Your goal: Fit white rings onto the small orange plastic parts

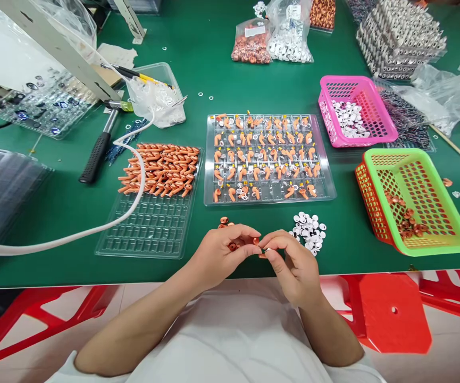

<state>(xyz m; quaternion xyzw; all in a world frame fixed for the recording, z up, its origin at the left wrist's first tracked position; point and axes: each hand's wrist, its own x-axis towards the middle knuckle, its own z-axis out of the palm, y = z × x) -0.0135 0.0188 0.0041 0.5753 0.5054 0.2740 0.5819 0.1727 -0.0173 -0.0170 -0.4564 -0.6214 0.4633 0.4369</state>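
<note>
My left hand is closed in a pinch on a small orange plastic part. Fingertip to fingertip with it, my right hand pinches a tiny white piece, mostly hidden by the fingers. Small copper-coloured round parts lie just behind my left hand, some partly covered by it. Beyond my right hand is a loose pile of white discs. A clear compartment tray farther back holds rows of orange curved pieces with yellow tips. To the left, orange stems fill the back of another clear tray.
At right stand a pink basket of white discs and a green basket with copper-coloured parts. A hammer and a white cable are at left. Bags of parts sit at the back. Red stools stand below the table edge.
</note>
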